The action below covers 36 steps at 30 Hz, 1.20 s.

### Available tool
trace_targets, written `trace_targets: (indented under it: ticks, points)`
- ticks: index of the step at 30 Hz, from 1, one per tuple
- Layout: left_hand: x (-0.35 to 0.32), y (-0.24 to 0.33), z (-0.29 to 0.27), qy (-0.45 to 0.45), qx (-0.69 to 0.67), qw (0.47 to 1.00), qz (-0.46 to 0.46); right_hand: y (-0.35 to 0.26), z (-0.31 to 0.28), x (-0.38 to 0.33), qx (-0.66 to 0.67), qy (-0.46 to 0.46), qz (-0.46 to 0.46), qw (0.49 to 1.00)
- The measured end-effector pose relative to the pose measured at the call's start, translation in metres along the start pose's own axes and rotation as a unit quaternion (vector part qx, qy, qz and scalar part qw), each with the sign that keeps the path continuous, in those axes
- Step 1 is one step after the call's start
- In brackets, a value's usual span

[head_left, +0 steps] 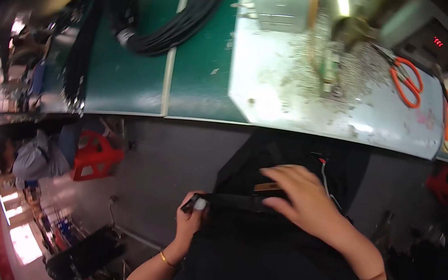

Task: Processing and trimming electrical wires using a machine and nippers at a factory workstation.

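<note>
My left hand [189,221] is closed around the end of a black strap [233,199] at my waist; a small whitish patch shows at its thumb. The strap runs rightward across the dark clothing [276,256] on my body. Over its other end hovers my right hand [307,200], fingers stretched out and thumb apart, with nothing seen in its grasp. A small tan-brown strip [267,188] lies just beside the right fingers, partly covered by them. Whether the right thumb touches the strap I cannot tell.
Ahead is a green-topped bench [128,86] with coiled black cables [187,34]. A pale metal plate [275,101] holds a machine [330,69], scattered metal bits and orange-handled cutters [409,83]. Red stools [97,156] stand below; another person [41,157] sits at the left.
</note>
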<state>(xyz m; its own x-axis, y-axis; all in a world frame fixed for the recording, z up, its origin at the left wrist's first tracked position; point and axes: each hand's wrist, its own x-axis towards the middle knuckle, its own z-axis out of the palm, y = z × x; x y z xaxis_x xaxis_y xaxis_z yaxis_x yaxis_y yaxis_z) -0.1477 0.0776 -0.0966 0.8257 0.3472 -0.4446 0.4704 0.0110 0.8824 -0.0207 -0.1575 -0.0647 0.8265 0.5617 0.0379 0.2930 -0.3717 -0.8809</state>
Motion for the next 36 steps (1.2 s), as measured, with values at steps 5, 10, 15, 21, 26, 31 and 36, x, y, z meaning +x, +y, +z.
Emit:
trace_targets:
  ticks: [5, 10, 15, 21, 26, 31, 36]
  points:
    - [0.005, 0.001, -0.001, -0.015, 0.111, 0.987, 0.119, 0.004, 0.054, 0.031, 0.159, -0.237, 0.043, 0.957]
    - [0.020, 0.033, -0.011, 0.033, 0.019, 0.999, -0.022, 0.011, 0.013, 0.032, 0.442, -0.100, 0.283, 0.845]
    - [0.054, 0.052, -0.018, 0.053, -0.159, 0.986, -0.016, 0.017, -0.040, 0.011, 0.468, -0.100, 0.273, 0.834]
    - [0.091, 0.063, 0.001, 0.014, -0.275, 0.961, -0.001, 0.008, -0.025, 0.007, 0.432, -0.139, 0.339, 0.825]
    - [0.093, 0.065, 0.020, -0.043, -0.338, 0.940, -0.023, 0.010, 0.014, 0.024, 0.431, -0.239, 0.366, 0.789]
    - [0.087, 0.067, 0.053, -0.136, -0.363, 0.920, -0.050, 0.012, 0.038, 0.031, 0.459, -0.296, 0.387, 0.744]
    - [0.074, 0.059, 0.073, -0.129, -0.331, 0.935, -0.007, 0.001, 0.050, 0.023, 0.392, -0.177, 0.400, 0.809]
